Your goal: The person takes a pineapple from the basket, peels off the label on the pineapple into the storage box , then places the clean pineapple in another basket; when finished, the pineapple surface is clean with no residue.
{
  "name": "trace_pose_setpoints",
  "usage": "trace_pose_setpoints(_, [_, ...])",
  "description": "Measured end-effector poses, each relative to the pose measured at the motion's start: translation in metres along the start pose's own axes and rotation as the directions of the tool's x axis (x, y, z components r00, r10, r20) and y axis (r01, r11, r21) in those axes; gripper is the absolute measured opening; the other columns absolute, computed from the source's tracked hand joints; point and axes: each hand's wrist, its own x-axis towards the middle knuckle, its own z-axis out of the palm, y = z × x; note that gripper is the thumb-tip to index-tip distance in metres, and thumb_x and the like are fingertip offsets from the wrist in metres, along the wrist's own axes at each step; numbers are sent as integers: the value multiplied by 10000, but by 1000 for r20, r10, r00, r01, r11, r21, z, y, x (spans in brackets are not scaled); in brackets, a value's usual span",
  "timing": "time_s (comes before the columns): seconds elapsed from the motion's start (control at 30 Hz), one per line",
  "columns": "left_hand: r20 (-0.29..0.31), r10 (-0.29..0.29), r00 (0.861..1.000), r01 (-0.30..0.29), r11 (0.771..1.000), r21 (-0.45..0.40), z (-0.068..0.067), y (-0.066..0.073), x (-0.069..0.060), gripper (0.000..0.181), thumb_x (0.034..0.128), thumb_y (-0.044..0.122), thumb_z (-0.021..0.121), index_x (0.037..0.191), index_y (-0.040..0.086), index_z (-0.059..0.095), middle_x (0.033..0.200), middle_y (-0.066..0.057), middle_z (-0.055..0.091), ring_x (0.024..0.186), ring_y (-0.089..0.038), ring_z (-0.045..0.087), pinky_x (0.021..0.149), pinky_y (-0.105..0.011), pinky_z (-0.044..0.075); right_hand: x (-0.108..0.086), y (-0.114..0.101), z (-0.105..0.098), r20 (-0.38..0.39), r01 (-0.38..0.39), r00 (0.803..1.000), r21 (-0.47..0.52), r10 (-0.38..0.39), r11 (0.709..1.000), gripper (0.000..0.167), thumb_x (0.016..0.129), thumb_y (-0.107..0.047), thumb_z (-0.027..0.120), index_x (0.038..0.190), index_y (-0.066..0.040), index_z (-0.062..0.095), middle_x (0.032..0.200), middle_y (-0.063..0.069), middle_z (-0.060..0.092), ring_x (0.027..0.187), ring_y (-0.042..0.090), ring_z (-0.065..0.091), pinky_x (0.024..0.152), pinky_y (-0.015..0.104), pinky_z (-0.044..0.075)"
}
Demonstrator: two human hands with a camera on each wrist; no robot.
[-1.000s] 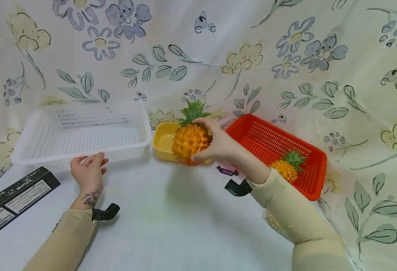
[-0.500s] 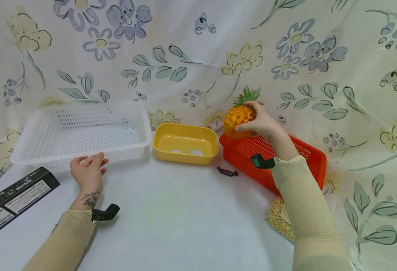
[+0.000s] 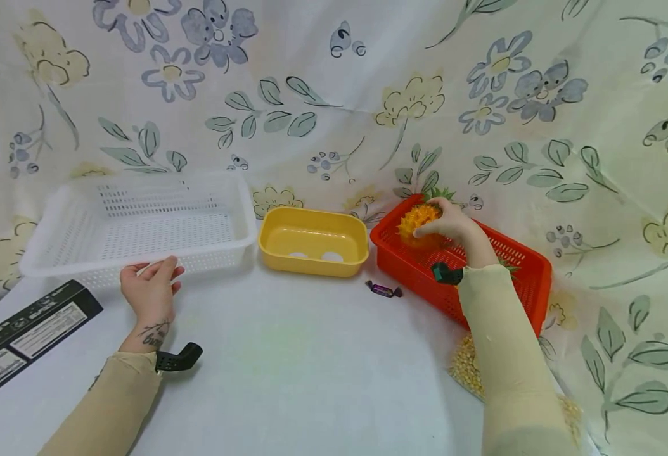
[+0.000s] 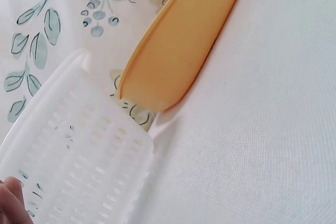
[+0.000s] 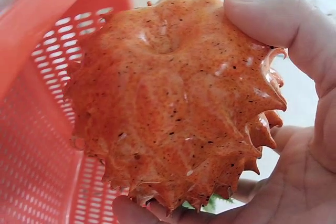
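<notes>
A toy pineapple [image 3: 418,219] with an orange spiky body and green leaves is in my right hand [image 3: 454,225], over the left end of the red basket [image 3: 525,297]. In the right wrist view, my thumb and fingers curl round the pineapple [image 5: 173,93], its underside facing the camera and the red basket wall [image 5: 37,93] behind it. My left hand [image 3: 150,288] holds the front rim of the white basket [image 3: 220,256]. Only fingertips [image 4: 13,200] of that hand show in the left wrist view. Leaves of another pineapple [image 3: 507,266] peek out behind my right sleeve.
A yellow tub [image 3: 311,265] stands between the two baskets. A purple wrapped candy [image 3: 383,289] lies before the red basket. A bag of corn kernels [image 3: 467,367] is partly under the right arm. A black-and-white box [image 3: 32,335] lies at left. Floral cloth hangs behind.
My right hand has carried the pineapple from above the yellow tub rightward, then down into the left end of the red basket. The left hand has stayed on the white basket's rim.
</notes>
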Motion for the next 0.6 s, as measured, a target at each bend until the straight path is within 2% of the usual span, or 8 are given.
trace_pose_setpoints(0.3, [2, 2, 1000, -2, 1000, 6, 0, 3, -4, 632, 657, 327, 823, 1084, 189, 378, 907, -37, 704, 665, -139, 677, 414, -224, 474, 9, 14, 10, 42, -75, 996, -69, 78, 995, 950, 757, -265, 736, 1477, -175, 122, 1459, 213, 178, 1240, 414, 285, 902, 531, 457])
trace_pose_setpoints(0.6, [-8, 16, 1000, -16, 1000, 5, 2, 1, -2, 642, 655, 326, 826, 1091, 181, 378, 905, -43, 703, 658, -141, 677, 409, -222, 471, 11, 17, 11, 67, -97, 993, 20, 96, 995, 980, 773, -226, 726, 1492, -193, 61, 1520, 189, 105, 1309, 438, 244, 930, 582, 416])
